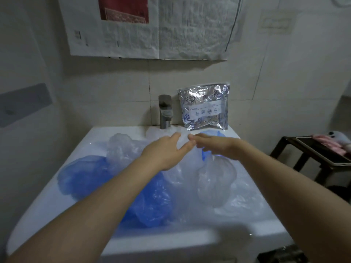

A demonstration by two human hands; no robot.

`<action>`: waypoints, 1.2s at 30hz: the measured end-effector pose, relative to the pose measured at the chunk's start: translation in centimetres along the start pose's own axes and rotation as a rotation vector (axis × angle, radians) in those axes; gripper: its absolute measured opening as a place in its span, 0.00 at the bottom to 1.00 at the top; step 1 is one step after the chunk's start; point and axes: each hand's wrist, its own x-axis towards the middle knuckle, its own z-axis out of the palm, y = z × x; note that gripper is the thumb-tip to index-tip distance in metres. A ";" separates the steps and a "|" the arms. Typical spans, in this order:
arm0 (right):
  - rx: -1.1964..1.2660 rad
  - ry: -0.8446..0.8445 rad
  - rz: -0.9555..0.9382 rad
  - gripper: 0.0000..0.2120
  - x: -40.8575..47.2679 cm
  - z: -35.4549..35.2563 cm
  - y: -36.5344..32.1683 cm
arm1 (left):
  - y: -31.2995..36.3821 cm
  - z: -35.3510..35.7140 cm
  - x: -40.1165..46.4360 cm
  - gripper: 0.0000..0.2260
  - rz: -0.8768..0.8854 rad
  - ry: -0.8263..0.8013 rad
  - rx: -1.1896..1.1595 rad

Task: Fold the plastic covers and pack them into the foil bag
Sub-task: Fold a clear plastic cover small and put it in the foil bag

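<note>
1. One white sink (57,196), filling the lower frame, holds everything I am working on.
2. Blue plastic covers (83,175) lie lower left; clear covers (216,179) lower right.
3. Foil bag (206,107), upper centre, stands upright beside the tap (164,111).
4. My left hand (165,151), fingers relaxed, meets my right hand (214,144) at centre; I cannot tell the right's grasp.
</note>
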 end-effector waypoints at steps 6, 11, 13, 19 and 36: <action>-0.365 -0.347 0.180 0.31 -3.4 -1.7 1.1 | 0.7 2.2 -0.6 0.48 0.012 -0.347 0.058; -0.968 0.146 -0.022 0.13 -0.3 -1.0 2.1 | -1.6 5.7 1.5 0.51 -0.038 -0.465 0.231; -0.686 0.445 -0.110 0.08 1.4 -1.7 2.4 | -2.7 6.6 2.4 0.41 -0.076 -0.253 0.267; 0.827 0.743 -0.241 0.07 4.0 -0.6 1.1 | -6.4 7.5 3.1 0.24 -0.151 -0.646 0.285; 0.691 0.407 -0.709 0.11 5.4 5.4 1.3 | -3.8 4.4 3.9 0.21 0.475 0.671 -0.087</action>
